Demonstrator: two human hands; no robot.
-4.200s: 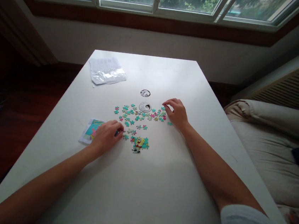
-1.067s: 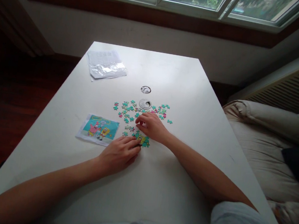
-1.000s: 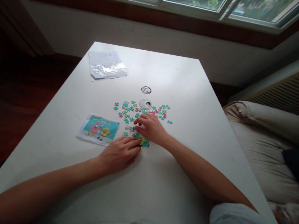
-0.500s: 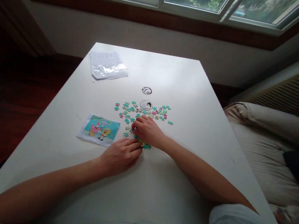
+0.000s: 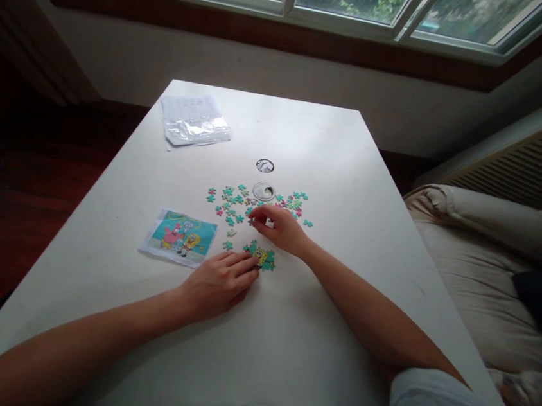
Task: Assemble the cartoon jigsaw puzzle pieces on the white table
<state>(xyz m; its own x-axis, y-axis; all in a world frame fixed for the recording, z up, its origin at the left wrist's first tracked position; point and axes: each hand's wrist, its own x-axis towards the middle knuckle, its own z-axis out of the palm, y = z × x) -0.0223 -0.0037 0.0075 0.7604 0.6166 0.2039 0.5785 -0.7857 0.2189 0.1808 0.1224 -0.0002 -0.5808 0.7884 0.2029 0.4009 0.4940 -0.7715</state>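
Note:
A small joined patch of jigsaw puzzle (image 5: 265,258), teal with a yellow cartoon figure, lies on the white table. My left hand (image 5: 224,279) rests flat beside it, with stretched fingertips touching its left edge. Farther back, my right hand (image 5: 278,226) hovers at the near side of the loose puzzle pieces (image 5: 233,198), thumb and forefinger pinched on what looks like a small puzzle piece, mostly hidden by the fingers. To the left of the patch lies a reference picture (image 5: 181,237) with pink, teal and yellow cartoon characters.
Behind the pieces are a round grommet (image 5: 264,191) and an open hole (image 5: 265,165) in the tabletop (image 5: 316,143). A clear plastic bag with paper (image 5: 195,121) lies at the far left corner. A beige padded seat (image 5: 450,248) stands to the right.
My right hand has lifted off the joined patch and moved back and slightly right, uncovering the yellow figure. My left hand has stayed in place.

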